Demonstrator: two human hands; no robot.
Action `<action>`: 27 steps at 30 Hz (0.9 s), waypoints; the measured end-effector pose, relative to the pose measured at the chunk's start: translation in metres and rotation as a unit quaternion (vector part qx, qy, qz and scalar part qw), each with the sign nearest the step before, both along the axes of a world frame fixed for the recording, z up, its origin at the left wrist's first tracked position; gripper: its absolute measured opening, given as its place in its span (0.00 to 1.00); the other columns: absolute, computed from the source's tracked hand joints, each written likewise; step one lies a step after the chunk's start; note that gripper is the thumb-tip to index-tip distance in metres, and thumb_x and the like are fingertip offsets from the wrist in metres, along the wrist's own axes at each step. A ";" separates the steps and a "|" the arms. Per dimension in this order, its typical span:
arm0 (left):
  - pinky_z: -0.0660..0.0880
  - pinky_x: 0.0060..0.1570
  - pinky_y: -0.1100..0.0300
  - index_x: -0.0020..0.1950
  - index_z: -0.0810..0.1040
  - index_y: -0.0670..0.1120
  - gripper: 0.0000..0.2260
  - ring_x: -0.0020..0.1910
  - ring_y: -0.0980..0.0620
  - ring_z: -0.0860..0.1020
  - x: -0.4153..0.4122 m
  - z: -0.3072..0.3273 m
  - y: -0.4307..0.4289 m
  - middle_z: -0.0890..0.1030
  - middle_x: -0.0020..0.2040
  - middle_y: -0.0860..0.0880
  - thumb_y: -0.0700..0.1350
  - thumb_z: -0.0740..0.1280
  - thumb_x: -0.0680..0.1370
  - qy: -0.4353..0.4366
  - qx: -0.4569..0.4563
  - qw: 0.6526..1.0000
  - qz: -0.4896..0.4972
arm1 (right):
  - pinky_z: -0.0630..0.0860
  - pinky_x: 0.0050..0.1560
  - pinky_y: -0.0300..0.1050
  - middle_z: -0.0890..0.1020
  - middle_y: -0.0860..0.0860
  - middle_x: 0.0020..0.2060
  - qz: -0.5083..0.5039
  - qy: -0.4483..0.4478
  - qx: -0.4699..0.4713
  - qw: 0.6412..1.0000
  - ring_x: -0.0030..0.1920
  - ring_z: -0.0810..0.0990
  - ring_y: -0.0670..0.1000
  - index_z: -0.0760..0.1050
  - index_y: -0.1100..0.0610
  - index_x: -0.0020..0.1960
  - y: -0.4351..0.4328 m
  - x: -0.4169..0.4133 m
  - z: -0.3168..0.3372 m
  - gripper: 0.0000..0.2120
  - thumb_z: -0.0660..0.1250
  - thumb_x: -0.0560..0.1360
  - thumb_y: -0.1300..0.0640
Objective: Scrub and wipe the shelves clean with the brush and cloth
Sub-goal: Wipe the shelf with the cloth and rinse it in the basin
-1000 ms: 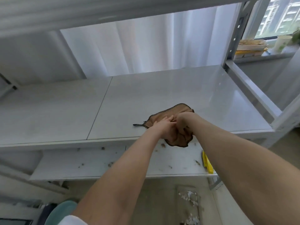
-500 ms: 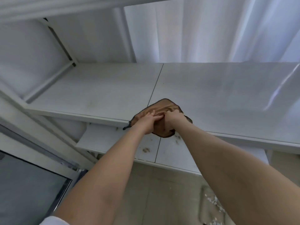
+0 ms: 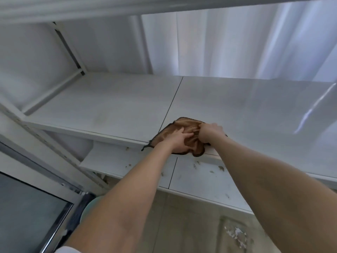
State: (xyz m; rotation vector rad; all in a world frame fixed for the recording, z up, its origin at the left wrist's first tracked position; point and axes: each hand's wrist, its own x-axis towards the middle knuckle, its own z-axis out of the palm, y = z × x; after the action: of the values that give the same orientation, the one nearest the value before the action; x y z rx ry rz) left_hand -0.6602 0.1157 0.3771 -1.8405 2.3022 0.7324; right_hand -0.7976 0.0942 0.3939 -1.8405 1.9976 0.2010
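White shelving fills the view, and its middle shelf [image 3: 255, 106] is made of two pale panels that meet at a thin dark seam [image 3: 171, 105]. A brown cloth [image 3: 191, 143] with dark stitched edging lies at the front edge of this shelf, just right of the seam. Its near part droops over the front lip, and a short dark loop [image 3: 145, 147] sticks out from its left corner.

Both hands are on the cloth, close together. The left hand [image 3: 175, 141] lies across the left part with its fingers fairly straight and slightly spread, pressing the fabric down; its thumb sits at the hanging edge. The right hand [image 3: 209, 132] is knuckles-up, with its fingers curled into a bunched fold of the cloth. Bare forearms reach in from the bottom of the view, and a bit of white sleeve [image 3: 67, 250] shows at the lower edge.

Below the cloth, the lower shelf [image 3: 200, 183] juts further forward and carries scattered brown specks [image 3: 221, 168]. A white curtain [image 3: 228, 42] hangs in folds behind the shelving. A slotted upright [image 3: 68, 46] rises at the back left, and the top shelf [image 3: 109, 8] crosses overhead. Under the shelving is a beige floor [image 3: 182, 225] with a patch of pale scraps [image 3: 237, 234] at the lower right. At the lower left is a framed glass pane [image 3: 27, 212], with a round teal object [image 3: 89, 205] partly hidden just beside it.
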 end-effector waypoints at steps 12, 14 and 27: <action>0.58 0.71 0.45 0.77 0.52 0.59 0.34 0.73 0.39 0.59 -0.028 0.000 -0.044 0.57 0.75 0.39 0.56 0.65 0.75 -0.048 0.006 0.996 0.079 | 0.61 0.70 0.58 0.55 0.62 0.74 0.061 -0.071 -0.005 0.996 0.75 0.48 0.63 0.57 0.50 0.77 -0.039 -0.008 -0.015 0.30 0.59 0.77 0.45; 0.55 0.72 0.44 0.77 0.50 0.59 0.36 0.74 0.39 0.56 -0.025 0.000 -0.056 0.54 0.76 0.40 0.57 0.66 0.75 -0.049 0.008 0.996 0.078 | 0.59 0.72 0.57 0.50 0.62 0.76 0.056 -0.068 -0.004 0.996 0.76 0.43 0.62 0.53 0.51 0.78 -0.053 -0.007 -0.017 0.32 0.59 0.77 0.45; 0.49 0.74 0.42 0.78 0.48 0.58 0.29 0.75 0.40 0.53 0.003 -0.007 -0.189 0.52 0.77 0.42 0.53 0.58 0.80 -0.070 -0.027 0.995 0.067 | 0.45 0.75 0.55 0.42 0.61 0.77 0.056 -0.044 -0.040 0.997 0.77 0.39 0.60 0.43 0.53 0.79 -0.186 0.028 -0.033 0.33 0.53 0.80 0.44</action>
State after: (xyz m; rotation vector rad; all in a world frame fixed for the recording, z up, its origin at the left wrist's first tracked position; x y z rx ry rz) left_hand -0.6576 -0.0737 0.3701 -2.0157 2.1510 0.5419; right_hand -0.7695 -0.0920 0.3610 -1.9771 1.8700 0.0717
